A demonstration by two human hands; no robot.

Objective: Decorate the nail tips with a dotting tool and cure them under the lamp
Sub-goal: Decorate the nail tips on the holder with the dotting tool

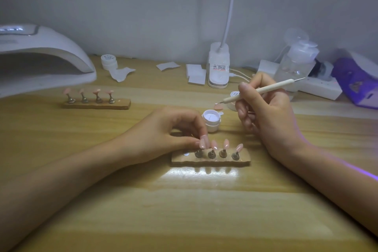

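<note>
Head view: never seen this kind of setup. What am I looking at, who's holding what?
No robot here. A camera on a person's head looks down at their two bare hands over a wooden desk. The right hand holds a dotting tool like a pen, above an open white pot. The left hand pinches the leftmost pink nail tip on the near wooden holder, which carries four tips. A second holder with four tips stands further back, before the white curing lamp. Bottles and wipes line the wall.

Home nail-art desk, wood tabletop [184, 210], curing lamp [41, 55], gel pots [211, 120], nail tips on stands [210, 157]
</note>
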